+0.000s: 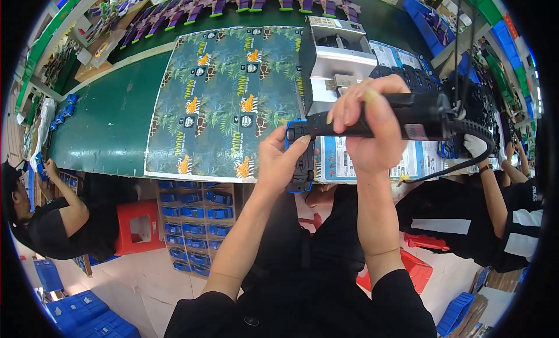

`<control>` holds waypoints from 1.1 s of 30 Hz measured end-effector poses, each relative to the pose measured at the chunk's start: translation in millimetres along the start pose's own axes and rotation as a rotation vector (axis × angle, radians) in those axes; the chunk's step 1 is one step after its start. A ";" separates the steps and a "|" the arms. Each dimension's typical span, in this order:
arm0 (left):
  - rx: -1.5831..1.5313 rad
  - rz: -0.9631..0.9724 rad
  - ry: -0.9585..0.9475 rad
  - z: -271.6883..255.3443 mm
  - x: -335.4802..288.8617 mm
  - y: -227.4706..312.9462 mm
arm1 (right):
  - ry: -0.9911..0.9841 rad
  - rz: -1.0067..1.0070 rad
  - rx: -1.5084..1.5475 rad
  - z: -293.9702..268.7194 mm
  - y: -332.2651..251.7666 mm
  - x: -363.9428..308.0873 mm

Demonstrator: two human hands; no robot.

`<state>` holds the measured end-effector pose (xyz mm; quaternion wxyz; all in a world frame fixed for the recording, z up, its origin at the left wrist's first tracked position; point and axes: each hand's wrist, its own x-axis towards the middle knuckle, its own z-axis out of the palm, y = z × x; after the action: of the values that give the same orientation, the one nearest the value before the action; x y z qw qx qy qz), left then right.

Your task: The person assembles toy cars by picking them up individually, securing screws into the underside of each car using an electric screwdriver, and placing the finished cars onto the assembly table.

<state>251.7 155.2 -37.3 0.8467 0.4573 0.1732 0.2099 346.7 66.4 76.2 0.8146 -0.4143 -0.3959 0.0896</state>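
Note:
A toy car [301,178] with a blue rim and its black underside turned up is in my left hand [278,163], at the front edge of the table. The thumb of that hand lies across the underside. My right hand [372,119] is wrapped round a black electric screwdriver [422,115], held nearly level with its nose toward the left. The nose reaches the upper part of the car's underside; whether it touches a screw is hidden. A black cable [486,137] bends away from the screwdriver's right end.
Behind the screwdriver stands a silver metal machine [338,67]. Printed animal sheets [224,99] cover the table to its left. A partitioned box of blue toy cars [195,227] sits below the table edge. Purple and green pieces [256,3] line the back. People work at both sides.

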 end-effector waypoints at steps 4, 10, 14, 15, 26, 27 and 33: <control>0.026 0.017 0.040 0.1 0.5 0.0 | -0.076 -0.015 -0.120 -4.2 15.1 -4.1; 0.033 0.016 0.048 2.0 -0.7 1.9 | -0.123 0.014 0.019 -7.2 11.6 -4.8; 0.047 0.010 0.049 3.6 -1.5 2.2 | -0.131 -0.012 0.042 -7.2 10.7 -5.7; 0.043 0.014 0.045 3.1 -2.3 2.1 | -0.136 -0.015 0.049 -6.7 10.2 -6.4; -0.046 -0.057 0.045 -4.4 -0.4 11.4 | -0.166 -0.172 0.144 -20.6 -19.0 2.5; -0.288 -0.096 0.077 -10.7 4.9 13.3 | -0.165 -0.218 0.146 -28.8 -28.9 9.0; -0.648 -0.054 0.050 -33.1 6.7 4.5 | 0.056 -0.151 0.075 -48.9 -32.7 47.4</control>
<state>240.4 184.1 -51.5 0.9489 0.1539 0.1300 0.2429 407.7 38.4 110.9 0.8447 -0.3550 -0.3994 0.0311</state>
